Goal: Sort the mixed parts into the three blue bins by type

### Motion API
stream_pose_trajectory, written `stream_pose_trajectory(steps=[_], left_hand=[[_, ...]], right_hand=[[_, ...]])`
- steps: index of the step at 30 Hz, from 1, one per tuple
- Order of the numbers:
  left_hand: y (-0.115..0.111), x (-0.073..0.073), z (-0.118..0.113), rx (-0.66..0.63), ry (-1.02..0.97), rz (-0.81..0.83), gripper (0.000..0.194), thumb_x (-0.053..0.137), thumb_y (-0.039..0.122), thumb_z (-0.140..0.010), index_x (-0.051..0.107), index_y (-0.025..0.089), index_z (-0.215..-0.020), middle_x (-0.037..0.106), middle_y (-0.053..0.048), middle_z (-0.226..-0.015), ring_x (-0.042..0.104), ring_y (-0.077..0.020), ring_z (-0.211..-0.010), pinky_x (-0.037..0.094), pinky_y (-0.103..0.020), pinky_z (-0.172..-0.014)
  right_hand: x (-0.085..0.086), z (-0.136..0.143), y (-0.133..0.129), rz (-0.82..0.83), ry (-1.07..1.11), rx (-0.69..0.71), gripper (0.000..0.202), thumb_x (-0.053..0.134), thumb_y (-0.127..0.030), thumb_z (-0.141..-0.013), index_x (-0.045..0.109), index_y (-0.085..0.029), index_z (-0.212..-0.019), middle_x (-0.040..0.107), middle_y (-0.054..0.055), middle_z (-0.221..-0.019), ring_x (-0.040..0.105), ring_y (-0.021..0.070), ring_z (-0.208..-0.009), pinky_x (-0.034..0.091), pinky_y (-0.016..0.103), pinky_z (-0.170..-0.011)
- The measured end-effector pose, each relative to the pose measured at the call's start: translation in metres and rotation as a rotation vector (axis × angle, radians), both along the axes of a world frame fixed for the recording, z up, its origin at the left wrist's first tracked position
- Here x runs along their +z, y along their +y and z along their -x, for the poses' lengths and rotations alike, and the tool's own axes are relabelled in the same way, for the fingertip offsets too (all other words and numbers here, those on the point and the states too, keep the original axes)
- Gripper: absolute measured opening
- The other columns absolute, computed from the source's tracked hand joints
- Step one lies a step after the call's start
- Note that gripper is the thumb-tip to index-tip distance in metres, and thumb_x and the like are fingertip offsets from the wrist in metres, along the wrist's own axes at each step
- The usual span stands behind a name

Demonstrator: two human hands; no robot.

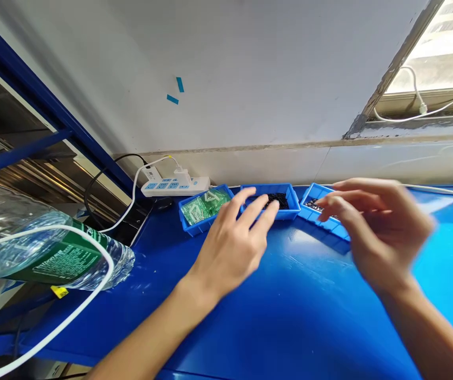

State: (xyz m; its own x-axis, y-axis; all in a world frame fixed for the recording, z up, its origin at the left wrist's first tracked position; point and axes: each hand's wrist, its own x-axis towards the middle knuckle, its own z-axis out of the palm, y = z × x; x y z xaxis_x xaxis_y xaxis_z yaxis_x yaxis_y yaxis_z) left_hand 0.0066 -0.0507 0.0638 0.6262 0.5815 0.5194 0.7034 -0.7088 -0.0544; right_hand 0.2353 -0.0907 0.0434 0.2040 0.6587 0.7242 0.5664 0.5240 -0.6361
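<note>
Three blue bins stand in a row at the back of the blue table. The left bin (pixel 200 227) holds green-and-white packets (pixel 206 205). In the middle bin (pixel 289 214) lie small black pieces (pixel 277 199). Small dark and shiny pieces show in the right bin (pixel 336 228). My left hand (pixel 237 237) is over the front of the middle bin, fingers spread, with nothing held. My right hand (pixel 380 227) is at the right bin, blurred, its fingers curved and the thumb toward the fingertips; whether it pinches something is unclear.
A white power strip (pixel 175 186) with plugs and cables sits against the wall behind the left bin. At the left, a large clear bottle with a green label (pixel 66 258) lies on its side, a white cable (pixel 109 264) looping in front. A blue metal frame (pixel 48 89) rises there.
</note>
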Motion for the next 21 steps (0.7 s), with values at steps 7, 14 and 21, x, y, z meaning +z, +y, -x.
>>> stream_pose_trajectory(steps=[7, 14, 21], left_hand=[[0.068, -0.042, -0.024, 0.061, 0.092, 0.039, 0.033, 0.056, -0.009, -0.087, 0.074, 0.014, -0.103, 0.077, -0.011, -0.096, 0.06, -0.0314, -0.124, 0.058, -0.045, -0.098], [0.055, -0.056, -0.018, -0.039, 0.172, -0.02, 0.027, 0.053, -0.005, -0.093, 0.068, 0.016, -0.084, 0.067, -0.007, -0.083, 0.064, -0.0234, -0.091, 0.056, -0.032, -0.075], [0.037, -0.058, -0.007, -0.087, 0.171, 0.02, 0.019, 0.061, 0.002, -0.094, 0.068, 0.015, -0.082, 0.071, -0.008, -0.088, 0.069, -0.0234, -0.088, 0.057, -0.032, -0.072]], right_hand=[[-0.019, 0.007, 0.047, 0.053, -0.315, -0.058, 0.008, 0.062, -0.025, -0.095, 0.069, -0.023, -0.1, 0.074, 0.0, -0.07, 0.068, 0.0152, -0.052, 0.057, 0.027, -0.056], [-0.025, 0.001, 0.046, 0.369, -0.227, -0.084, 0.034, 0.065, -0.047, -0.09, 0.065, -0.021, -0.112, 0.074, 0.004, -0.073, 0.072, 0.021, -0.056, 0.059, 0.032, -0.056], [-0.024, -0.005, 0.05, 0.489, -0.092, 0.105, 0.034, 0.068, -0.05, -0.083, 0.054, -0.024, -0.1, 0.064, 0.0, -0.071, 0.065, 0.0189, -0.056, 0.055, 0.03, -0.051]])
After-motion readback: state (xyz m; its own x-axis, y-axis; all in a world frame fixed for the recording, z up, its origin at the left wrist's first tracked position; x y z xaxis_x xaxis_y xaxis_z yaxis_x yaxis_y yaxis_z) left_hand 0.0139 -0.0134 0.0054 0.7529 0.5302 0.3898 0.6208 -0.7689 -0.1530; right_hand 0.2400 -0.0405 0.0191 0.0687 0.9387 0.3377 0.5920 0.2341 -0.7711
